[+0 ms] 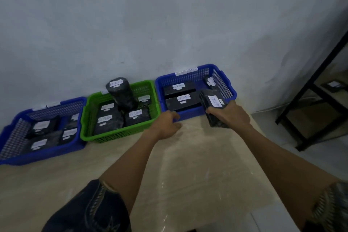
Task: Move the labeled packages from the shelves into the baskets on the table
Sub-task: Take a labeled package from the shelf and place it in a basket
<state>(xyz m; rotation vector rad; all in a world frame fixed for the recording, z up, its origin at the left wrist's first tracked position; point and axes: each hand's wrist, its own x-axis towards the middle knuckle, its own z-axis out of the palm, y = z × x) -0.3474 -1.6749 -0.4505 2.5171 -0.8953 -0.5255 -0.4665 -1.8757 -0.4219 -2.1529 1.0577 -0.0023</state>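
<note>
Right hand [232,116] grasps the labeled package [208,102] by its near end; the far end may snag the blue basket [192,114] rim below. Left hand [166,123] grasp: indeterminate.

Both arms fwd; L hand [165,121] loosely curled, R hand [232,115] round package [211,102].

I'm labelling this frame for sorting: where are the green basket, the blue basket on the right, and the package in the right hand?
green basket [120,133]: head view, front mesh wall.
right blue basket [188,78]: head view, back mesh wall.
held package [214,100]: head view, its white label.
</note>
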